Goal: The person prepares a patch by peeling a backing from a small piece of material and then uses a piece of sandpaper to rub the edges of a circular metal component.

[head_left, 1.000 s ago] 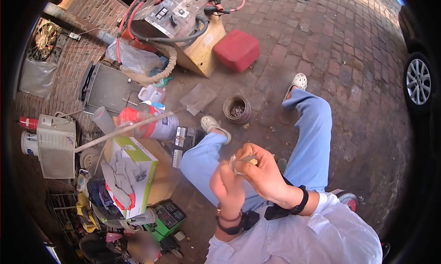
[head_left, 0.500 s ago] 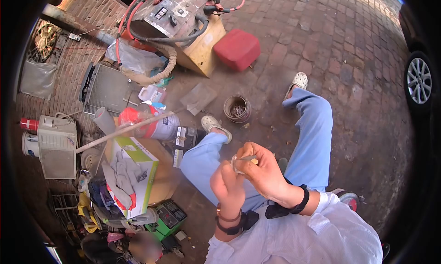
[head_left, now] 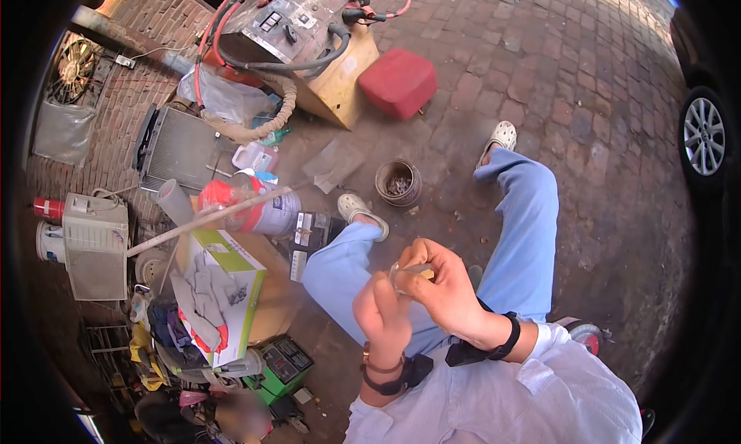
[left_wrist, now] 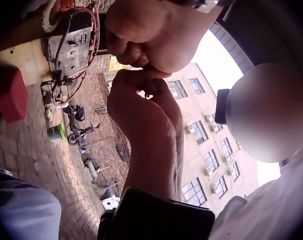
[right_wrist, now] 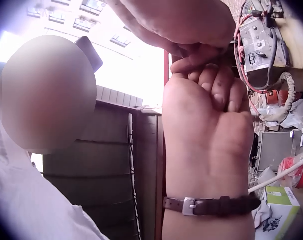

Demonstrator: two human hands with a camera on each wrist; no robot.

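Observation:
Both hands are together in front of the lap, fingertips meeting. My right hand (head_left: 444,286) pinches a small thin grey piece (head_left: 417,269) between thumb and forefinger. A small shiny, clear-looking bit (head_left: 394,275) sits at the meeting fingertips, where my left hand (head_left: 382,313) has its thumb raised and fingers curled. I cannot tell what kind of thing it is. In the left wrist view the right hand (left_wrist: 146,117) bends its fingers against the left hand (left_wrist: 151,30). The right wrist view shows the left palm (right_wrist: 206,115) with fingers folded in, the small piece hidden.
A tin (head_left: 398,184) with small bits inside stands between the feet. To its left are a car battery (head_left: 309,239), a tub (head_left: 270,205) and a box with a grey cloth (head_left: 204,289). Beyond stand a red stool (head_left: 397,83) and a cabled machine (head_left: 285,23).
The hands stay in the same place, fingertips together. Only slight shifts of the fingers around the small piece show; the surroundings are the same.

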